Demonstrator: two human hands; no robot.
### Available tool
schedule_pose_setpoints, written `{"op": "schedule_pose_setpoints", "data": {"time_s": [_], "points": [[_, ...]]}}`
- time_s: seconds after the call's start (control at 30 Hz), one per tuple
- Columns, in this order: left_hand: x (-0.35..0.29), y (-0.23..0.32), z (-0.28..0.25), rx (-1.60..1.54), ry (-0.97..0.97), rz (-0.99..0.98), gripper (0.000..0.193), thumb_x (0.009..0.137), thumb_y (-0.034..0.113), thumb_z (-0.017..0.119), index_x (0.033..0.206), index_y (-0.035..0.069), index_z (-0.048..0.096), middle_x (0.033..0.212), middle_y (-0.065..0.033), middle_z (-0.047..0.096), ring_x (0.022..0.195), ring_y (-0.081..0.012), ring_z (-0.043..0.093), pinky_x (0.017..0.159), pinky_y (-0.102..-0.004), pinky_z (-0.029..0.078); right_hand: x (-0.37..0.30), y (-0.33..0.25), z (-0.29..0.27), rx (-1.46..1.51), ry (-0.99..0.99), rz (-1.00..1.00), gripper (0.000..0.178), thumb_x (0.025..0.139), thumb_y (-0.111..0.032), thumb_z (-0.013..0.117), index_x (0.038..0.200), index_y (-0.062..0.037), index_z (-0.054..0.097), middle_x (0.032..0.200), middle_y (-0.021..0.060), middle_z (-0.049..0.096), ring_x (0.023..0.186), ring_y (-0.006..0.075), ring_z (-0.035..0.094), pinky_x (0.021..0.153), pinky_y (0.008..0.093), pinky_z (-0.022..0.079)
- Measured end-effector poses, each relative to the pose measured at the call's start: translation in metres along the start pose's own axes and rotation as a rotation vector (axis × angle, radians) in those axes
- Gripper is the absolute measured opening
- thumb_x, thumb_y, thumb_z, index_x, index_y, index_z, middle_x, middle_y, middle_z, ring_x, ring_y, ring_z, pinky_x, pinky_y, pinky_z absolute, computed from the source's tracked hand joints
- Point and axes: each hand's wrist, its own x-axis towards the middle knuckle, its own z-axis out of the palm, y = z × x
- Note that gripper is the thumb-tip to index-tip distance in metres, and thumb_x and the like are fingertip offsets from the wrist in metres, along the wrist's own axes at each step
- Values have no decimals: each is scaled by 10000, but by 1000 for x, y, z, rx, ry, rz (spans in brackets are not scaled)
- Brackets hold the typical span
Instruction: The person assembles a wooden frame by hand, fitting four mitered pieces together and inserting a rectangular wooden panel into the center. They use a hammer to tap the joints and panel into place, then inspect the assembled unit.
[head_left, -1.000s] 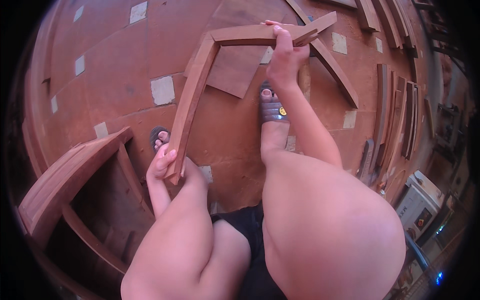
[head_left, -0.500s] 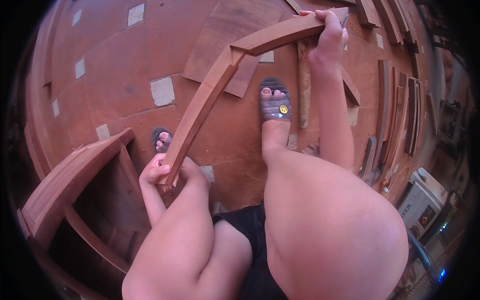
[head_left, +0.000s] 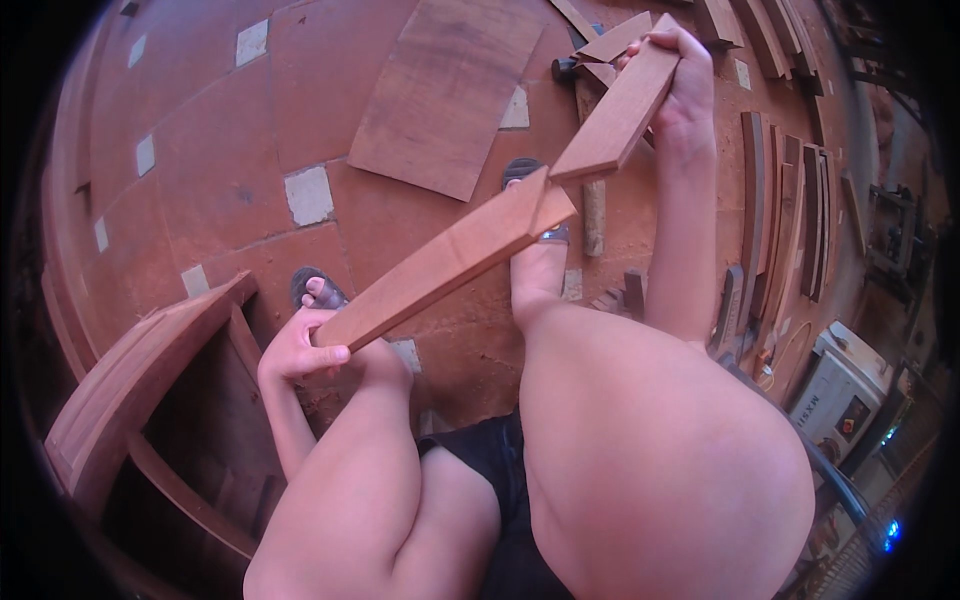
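Note:
My left hand (head_left: 300, 347) is closed round the lower end of a long reddish-brown wooden bar (head_left: 440, 265), which slants up to the right above my knees. In my right hand (head_left: 688, 88), farther out, is a shorter wooden piece (head_left: 615, 120), gripped at its far end. The angled near end of the short piece meets or overlaps the corner of the long bar's notched end; I cannot tell if they touch. Beneath the right hand lies a hammer with a black head (head_left: 564, 70) and a wooden handle (head_left: 594, 220), partly hidden.
A flat wooden panel (head_left: 430, 110) lies on the tiled floor (head_left: 220, 120) ahead. Left of my leg stands a curved wooden frame (head_left: 150, 365). Several wood strips (head_left: 780, 200) lie at right, near a pale box (head_left: 840, 385). My sandalled feet are between.
The two wooden pieces, formerly set end to end in a bend, have turned and come apart at the joint. My right hand has swung slightly right; the long bar now lies flatter.

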Motion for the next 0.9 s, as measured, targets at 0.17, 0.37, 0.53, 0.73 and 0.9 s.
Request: {"op": "schedule_pose_setpoints", "data": {"time_s": [0.17,0.37,0.53,0.73,0.9], "points": [[-9,12,20,42,90,-92,441,795,399,799,906,0,649,670,-18,590,546,-105,581,491,-242,443,9,25,-25,25,199,-115,237,748,-145,569,926,2,518,734,201,629,647,327,615,679,438,552],[0,2,31,-22,112,-82,470,808,426,769,917,-13,639,650,-32,584,526,-110,581,478,-246,445,-12,12,-28,93,323,-257,177,760,-162,545,843,-7,536,731,182,628,670,322,610,708,429,526],[3,-7,34,-7,74,-35,498,806,419,766,987,-30,653,661,-30,592,538,-100,579,491,-239,443,-33,-6,-22,30,274,-306,144,759,-148,562,848,-44,519,729,150,614,672,295,598,715,406,529],[-1,-6,38,22,97,-38,504,817,401,762,1036,-41,658,659,-22,589,546,-91,576,500,-235,444,-28,1,-30,10,327,-276,170,768,-169,532,833,-13,523,735,175,621,706,304,612,731,426,524],[-23,-27,29,23,266,-124,486,829,407,764,997,-34,648,648,-9,579,544,-88,571,496,-234,444,-25,-30,-57,71,441,-360,166,761,-166,535,840,-22,512,759,172,616,727,301,603,766,433,514]]}}
